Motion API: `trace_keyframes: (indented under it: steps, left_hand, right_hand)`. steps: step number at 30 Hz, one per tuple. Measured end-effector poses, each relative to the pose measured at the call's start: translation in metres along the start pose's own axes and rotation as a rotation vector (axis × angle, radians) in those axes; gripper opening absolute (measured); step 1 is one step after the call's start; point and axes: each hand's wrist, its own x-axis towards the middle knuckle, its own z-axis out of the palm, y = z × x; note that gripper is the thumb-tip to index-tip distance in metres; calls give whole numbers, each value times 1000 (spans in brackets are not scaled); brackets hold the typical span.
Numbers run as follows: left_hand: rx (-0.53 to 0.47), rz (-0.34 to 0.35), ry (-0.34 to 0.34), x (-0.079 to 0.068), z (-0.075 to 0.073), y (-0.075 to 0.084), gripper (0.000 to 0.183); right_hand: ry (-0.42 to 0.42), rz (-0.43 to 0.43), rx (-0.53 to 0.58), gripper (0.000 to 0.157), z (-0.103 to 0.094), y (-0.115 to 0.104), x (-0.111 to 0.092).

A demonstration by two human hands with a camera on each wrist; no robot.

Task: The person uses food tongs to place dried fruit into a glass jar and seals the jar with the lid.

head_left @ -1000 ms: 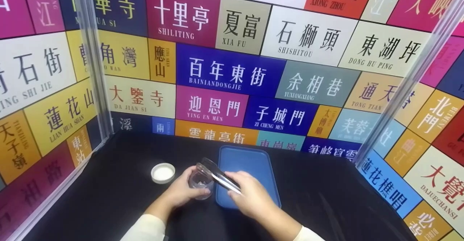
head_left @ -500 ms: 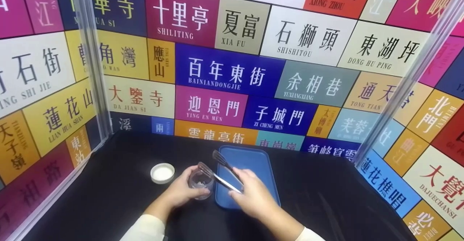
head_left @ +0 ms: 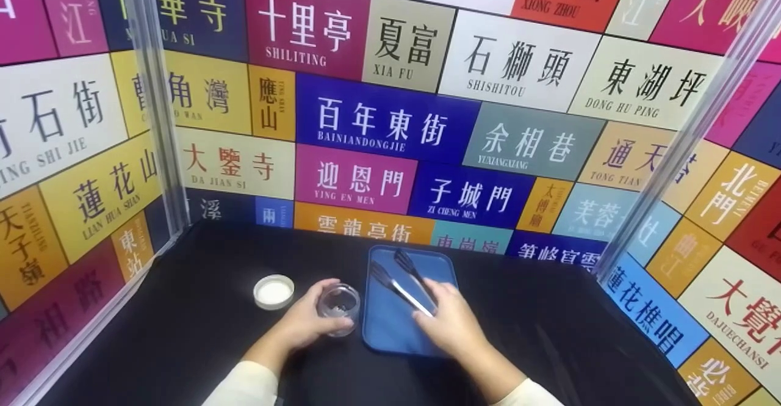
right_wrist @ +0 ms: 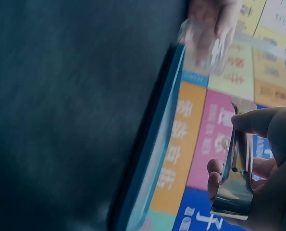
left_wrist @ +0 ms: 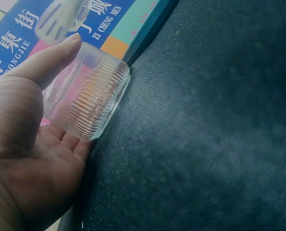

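Observation:
A small clear glass jar (head_left: 337, 308) is gripped in my left hand (head_left: 305, 325), thumb on the near side. Vertical ribs show on the jar's wall in the left wrist view. Something small lies at its bottom, too small to make out. My right hand (head_left: 453, 325) holds metal tongs (head_left: 410, 297) with dark tips, their two arms spread apart, above the blue tray (head_left: 390, 336). I see nothing between the tips. The right wrist view shows the tongs' bent metal end (right_wrist: 234, 197) between thumb and fingers.
A round lid (head_left: 273, 292), white inside, lies on the black tablecloth (head_left: 201, 308) left of my left hand. Panels with coloured place-name signs (head_left: 384, 119) stand behind and along both sides of the table.
The tongs have moved right, away from the jar's mouth to above the tray, and their arms have spread. My left hand and the jar have stayed in place.

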Motion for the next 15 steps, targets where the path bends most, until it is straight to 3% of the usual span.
trace_keyframes:
  steps: [9, 15]
  left_hand:
    - [-6, 11, -5, 1, 3, 2, 94]
    - [45, -2, 5, 0, 1, 2, 94]
  right_hand:
    - [8, 162, -44, 70, -19, 52, 11]
    - [47, 204, -56, 67, -31, 86, 13]
